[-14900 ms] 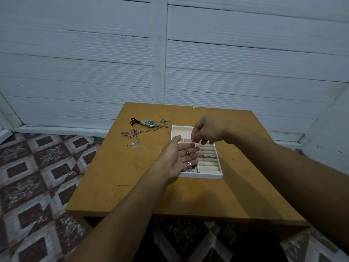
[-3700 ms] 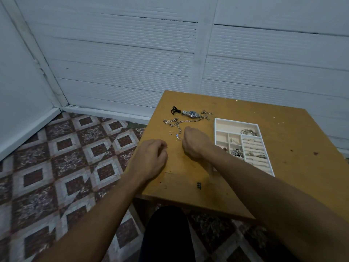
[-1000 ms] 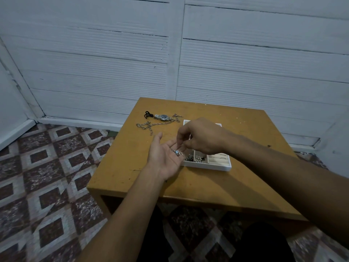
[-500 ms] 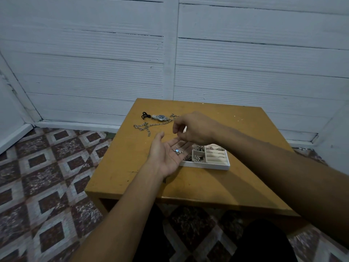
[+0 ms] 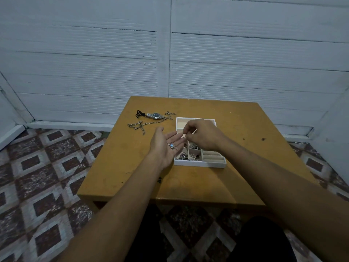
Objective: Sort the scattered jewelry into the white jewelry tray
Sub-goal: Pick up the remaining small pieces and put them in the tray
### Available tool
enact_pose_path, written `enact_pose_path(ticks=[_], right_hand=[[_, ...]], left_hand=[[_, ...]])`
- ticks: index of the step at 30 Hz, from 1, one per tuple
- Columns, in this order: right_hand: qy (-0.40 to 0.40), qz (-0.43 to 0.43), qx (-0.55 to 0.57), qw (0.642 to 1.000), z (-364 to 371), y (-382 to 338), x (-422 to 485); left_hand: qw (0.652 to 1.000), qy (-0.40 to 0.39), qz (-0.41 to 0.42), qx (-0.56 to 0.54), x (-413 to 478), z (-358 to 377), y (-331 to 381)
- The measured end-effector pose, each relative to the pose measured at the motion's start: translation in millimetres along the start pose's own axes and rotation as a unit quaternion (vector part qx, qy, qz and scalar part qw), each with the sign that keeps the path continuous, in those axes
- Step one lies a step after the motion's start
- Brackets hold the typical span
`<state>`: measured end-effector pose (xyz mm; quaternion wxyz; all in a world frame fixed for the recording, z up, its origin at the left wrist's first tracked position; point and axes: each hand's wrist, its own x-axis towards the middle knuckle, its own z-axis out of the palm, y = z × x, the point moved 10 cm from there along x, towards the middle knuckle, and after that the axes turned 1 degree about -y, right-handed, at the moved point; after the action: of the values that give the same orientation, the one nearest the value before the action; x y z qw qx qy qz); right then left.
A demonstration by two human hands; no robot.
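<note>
tray point(image 5: 200, 163) on the bench point(image 5: 245, 148); left grip point(image 5: 164, 149), flat and palm-up beside it, serves the pendant point(image 5: 172, 145); right grip point(image 5: 202, 136) pinched above, on what i cannot tell.

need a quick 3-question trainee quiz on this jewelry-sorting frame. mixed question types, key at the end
1. True or false: the wristwatch already lies in the white tray.
2. What rests on the upturned palm of the left hand? A) a small blue-stone piece B) the wristwatch C) nothing
3. Fill in: the hand held over the tray with its fingertips pinched together is the ___ hand.

Key
1. False: it lies on the table, to the left of the tray and beyond it.
2. A.
3. The right hand; what it pinches, if anything, is too small to tell.
</note>
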<state>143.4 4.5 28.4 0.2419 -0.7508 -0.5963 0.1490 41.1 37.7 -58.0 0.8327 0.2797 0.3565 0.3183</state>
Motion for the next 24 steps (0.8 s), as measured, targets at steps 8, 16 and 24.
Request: enact_pose_path(ticks=[8, 16, 24], right_hand=[[0.02, 0.039, 0.036, 0.998, 15, 30, -2], [0.055, 0.05, 0.017, 0.997, 13, 44, 5], [0.054, 0.058, -0.011, 0.997, 15, 48, 4]], left_hand=[[1.0, 0.01, 0.021, 0.013, 16, 7, 3], [0.997, 0.015, 0.038, 0.067, 31, 12, 0], [0.994, 0.016, 0.048, 0.097, 35, 16, 2]])
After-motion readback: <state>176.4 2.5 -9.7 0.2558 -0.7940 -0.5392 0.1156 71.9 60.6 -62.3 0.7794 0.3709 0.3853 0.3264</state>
